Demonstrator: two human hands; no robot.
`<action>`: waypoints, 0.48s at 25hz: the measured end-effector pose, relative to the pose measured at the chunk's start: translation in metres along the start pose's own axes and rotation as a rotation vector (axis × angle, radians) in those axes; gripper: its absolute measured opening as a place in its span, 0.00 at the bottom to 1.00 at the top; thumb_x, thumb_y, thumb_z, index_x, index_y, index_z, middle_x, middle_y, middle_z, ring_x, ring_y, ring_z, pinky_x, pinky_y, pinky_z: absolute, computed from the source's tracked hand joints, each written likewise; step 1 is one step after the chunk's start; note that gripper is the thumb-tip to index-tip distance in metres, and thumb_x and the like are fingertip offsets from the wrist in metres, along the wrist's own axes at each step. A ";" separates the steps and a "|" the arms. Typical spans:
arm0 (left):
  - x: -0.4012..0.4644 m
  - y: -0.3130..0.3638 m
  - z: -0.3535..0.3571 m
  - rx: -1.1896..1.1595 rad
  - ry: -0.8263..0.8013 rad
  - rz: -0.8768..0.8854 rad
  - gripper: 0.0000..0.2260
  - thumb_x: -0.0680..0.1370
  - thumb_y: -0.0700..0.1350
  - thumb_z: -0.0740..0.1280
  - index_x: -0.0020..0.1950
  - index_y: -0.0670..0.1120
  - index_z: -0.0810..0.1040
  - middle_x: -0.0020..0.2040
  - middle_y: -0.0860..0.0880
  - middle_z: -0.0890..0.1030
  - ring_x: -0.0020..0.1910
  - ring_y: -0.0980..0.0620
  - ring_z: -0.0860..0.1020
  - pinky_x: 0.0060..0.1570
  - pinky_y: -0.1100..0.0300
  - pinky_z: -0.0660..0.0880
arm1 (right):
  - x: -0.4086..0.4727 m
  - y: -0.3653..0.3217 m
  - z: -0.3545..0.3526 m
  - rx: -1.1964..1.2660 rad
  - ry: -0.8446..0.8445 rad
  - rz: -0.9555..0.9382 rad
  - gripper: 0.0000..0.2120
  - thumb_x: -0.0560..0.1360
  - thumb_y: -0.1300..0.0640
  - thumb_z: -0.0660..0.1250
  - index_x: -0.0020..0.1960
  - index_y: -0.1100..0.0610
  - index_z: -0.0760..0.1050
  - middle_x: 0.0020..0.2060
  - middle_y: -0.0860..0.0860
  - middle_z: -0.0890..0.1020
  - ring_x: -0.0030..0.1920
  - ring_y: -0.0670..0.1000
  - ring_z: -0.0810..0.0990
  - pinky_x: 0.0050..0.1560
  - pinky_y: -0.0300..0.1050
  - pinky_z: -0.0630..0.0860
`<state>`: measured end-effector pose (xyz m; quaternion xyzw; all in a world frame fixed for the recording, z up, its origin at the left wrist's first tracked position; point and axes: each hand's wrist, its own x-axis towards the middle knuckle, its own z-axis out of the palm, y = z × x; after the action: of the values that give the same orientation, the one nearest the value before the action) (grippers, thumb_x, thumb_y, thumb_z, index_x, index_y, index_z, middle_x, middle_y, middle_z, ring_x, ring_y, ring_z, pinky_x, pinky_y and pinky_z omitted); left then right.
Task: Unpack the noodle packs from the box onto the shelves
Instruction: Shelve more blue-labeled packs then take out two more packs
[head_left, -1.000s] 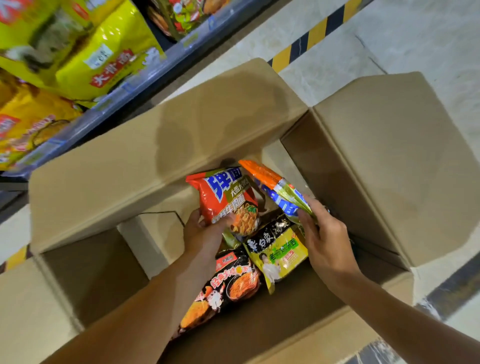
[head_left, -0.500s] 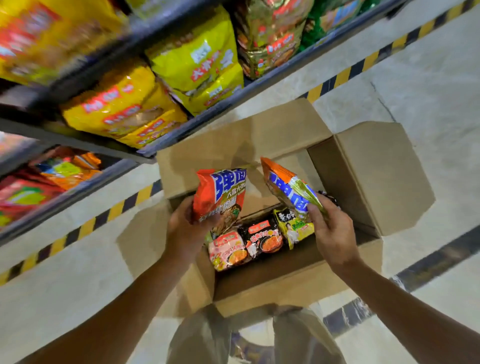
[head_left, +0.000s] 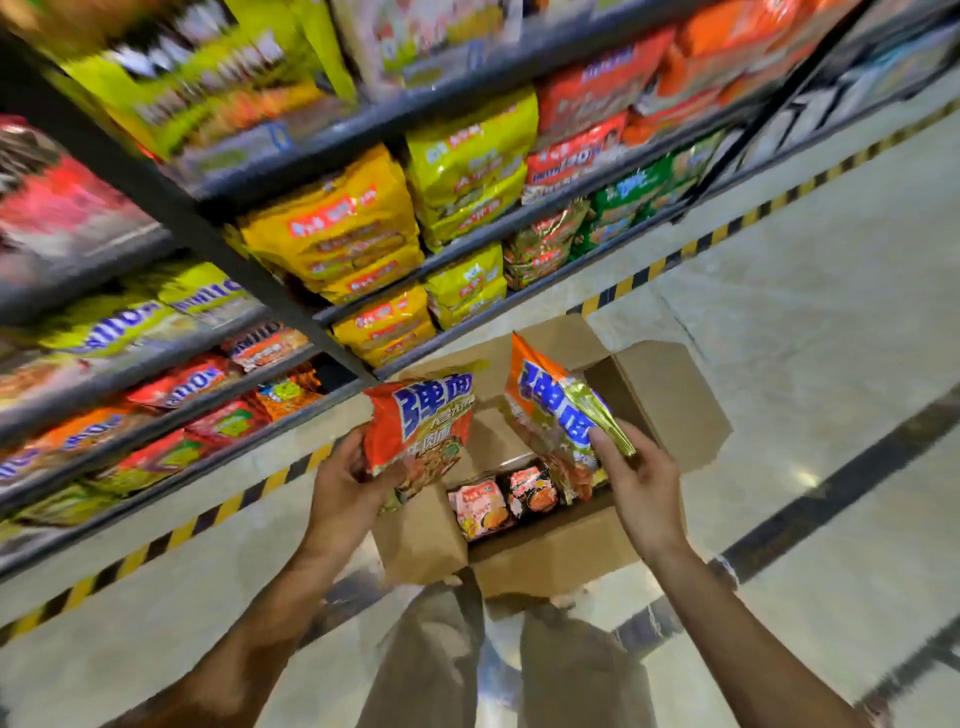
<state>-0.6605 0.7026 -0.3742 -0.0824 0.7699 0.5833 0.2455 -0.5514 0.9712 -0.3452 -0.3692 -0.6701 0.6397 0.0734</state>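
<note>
My left hand (head_left: 345, 488) grips an orange-red noodle pack (head_left: 421, 421) with blue lettering by its lower edge, held upright above the open cardboard box (head_left: 545, 564). My right hand (head_left: 641, 478) grips a second orange noodle pack (head_left: 548, 410) of the same kind by its green-gold side seal, tilted to the left. Both packs hang above the box, just in front of the lowest shelves. Inside the box lie a pink noodle pack (head_left: 478, 506) and a dark noodle pack (head_left: 530, 491).
Dark metal shelves (head_left: 457, 254) packed with yellow, green and red noodle bags fill the upper view. A yellow-black hazard stripe (head_left: 691, 247) runs along the floor under the shelves. The box flaps (head_left: 670, 400) stand open on the pale tiled floor. My legs (head_left: 431, 665) show below.
Both hands have lifted their packs out of the box and higher. The view has risen and swung up, so several more shelf levels now show and the box looks smaller.
</note>
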 end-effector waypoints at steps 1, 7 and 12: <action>-0.018 0.012 -0.010 0.004 0.003 0.027 0.19 0.71 0.38 0.76 0.57 0.55 0.79 0.53 0.55 0.84 0.50 0.59 0.83 0.44 0.69 0.79 | -0.016 -0.018 -0.003 0.028 -0.023 -0.002 0.07 0.79 0.61 0.68 0.55 0.59 0.82 0.44 0.51 0.87 0.45 0.45 0.86 0.41 0.36 0.80; -0.117 0.078 -0.042 -0.090 0.042 0.155 0.20 0.73 0.36 0.74 0.64 0.45 0.77 0.56 0.52 0.84 0.53 0.56 0.83 0.43 0.67 0.80 | -0.092 -0.094 -0.026 0.101 -0.083 -0.106 0.04 0.78 0.57 0.68 0.51 0.50 0.82 0.41 0.46 0.88 0.41 0.46 0.87 0.38 0.35 0.80; -0.208 0.111 -0.058 -0.193 0.152 0.210 0.20 0.72 0.38 0.76 0.61 0.50 0.78 0.52 0.54 0.86 0.53 0.55 0.84 0.45 0.65 0.80 | -0.141 -0.128 -0.047 0.171 -0.110 -0.158 0.04 0.78 0.52 0.69 0.51 0.50 0.82 0.44 0.51 0.88 0.44 0.51 0.87 0.43 0.42 0.82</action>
<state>-0.5430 0.6486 -0.1689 -0.0686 0.7311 0.6689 0.1151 -0.4754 0.9375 -0.1676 -0.2719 -0.6433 0.7059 0.1180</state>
